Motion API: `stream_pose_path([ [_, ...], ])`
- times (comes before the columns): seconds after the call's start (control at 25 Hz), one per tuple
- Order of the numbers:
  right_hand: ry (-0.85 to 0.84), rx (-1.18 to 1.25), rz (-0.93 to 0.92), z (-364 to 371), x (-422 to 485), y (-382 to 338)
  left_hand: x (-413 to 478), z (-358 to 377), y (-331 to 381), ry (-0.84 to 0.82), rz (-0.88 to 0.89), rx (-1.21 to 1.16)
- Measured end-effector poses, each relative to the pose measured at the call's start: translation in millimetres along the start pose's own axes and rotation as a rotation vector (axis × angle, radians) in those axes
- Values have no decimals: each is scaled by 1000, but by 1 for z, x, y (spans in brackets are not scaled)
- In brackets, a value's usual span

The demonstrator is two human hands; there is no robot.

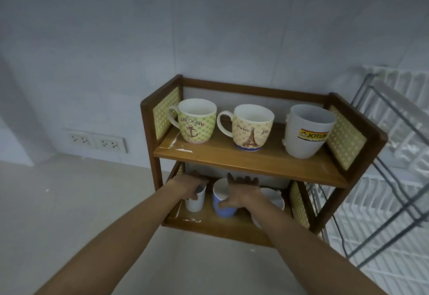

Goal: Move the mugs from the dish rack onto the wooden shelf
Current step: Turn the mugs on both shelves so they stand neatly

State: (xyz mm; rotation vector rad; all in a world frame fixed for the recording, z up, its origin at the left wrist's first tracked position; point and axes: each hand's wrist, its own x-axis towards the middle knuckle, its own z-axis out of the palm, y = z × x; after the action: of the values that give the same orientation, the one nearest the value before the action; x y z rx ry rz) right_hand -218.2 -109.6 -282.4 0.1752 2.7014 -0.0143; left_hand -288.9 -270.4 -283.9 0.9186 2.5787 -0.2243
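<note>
A two-tier wooden shelf (243, 158) stands against the wall. Its top tier holds three upright mugs: a green anchor mug (197, 124), a yellow Eiffel Tower mug (251, 129) and a white Jotun mug (306, 132). On the bottom tier, my left hand (189, 184) grips a white mug (195, 200) from above, at the left end. My right hand (241, 193) wraps around a blue mug (224, 208) beside it. Both mugs rest upright on the lower board. A white dish (274, 199) lies behind my right wrist, partly hidden.
The white wire dish rack (390, 155) with a dark metal frame stands right of the shelf; I see no mugs in it. Two wall sockets (97, 141) sit low on the wall at left. The pale countertop (81, 201) spreads in front.
</note>
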Motion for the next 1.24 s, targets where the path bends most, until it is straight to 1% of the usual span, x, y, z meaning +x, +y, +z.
stream_pose_path([
  [0.12, -61, 31, -69, -4, 8, 2, -2, -2, -4, 39, -71, 8],
  [0.2, -66, 28, -109, -9, 9, 8, -4, -1, -7, 53, -82, -35],
  [0.24, -63, 29, -122, -10, 8, 10, -4, -2, -8, 43, -69, -54],
  [0.32, -60, 110, -181, -9, 6, 14, -3, -6, -10, 6, -65, -123],
  [0.4, -69, 230, -283, -8, 5, 20, -1, -13, -13, -12, -114, -217],
  [0.48, -50, 231, -329, -8, 6, 22, 0, -17, -18, -91, -105, -265],
  [0.56, -50, 213, -240, -8, 9, 22, 0, -20, -19, -177, -22, -263],
  [0.64, 18, 161, -185, -5, 12, 17, 1, -19, -16, -189, 12, -229],
  [0.72, 54, 175, -209, -2, 16, 13, 3, -15, -15, -137, 4, -227],
  [0.88, -32, 157, -269, -10, 15, 18, 3, -11, -10, -65, 41, -123],
  [1.08, -53, 202, -294, -6, 8, 24, 0, -17, -1, -93, 29, -32],
  [1.12, -94, 288, -249, -5, 5, 29, 0, -17, 1, -100, 24, -11],
  [1.16, -144, 405, -144, -7, 3, 36, 1, -16, 5, -84, 30, 7],
  [1.2, -162, 448, -50, -10, 1, 45, 3, -12, 9, -33, 48, 5],
  [1.24, -127, 436, 57, -14, -1, 54, 7, -7, 16, 35, 79, -13],
])
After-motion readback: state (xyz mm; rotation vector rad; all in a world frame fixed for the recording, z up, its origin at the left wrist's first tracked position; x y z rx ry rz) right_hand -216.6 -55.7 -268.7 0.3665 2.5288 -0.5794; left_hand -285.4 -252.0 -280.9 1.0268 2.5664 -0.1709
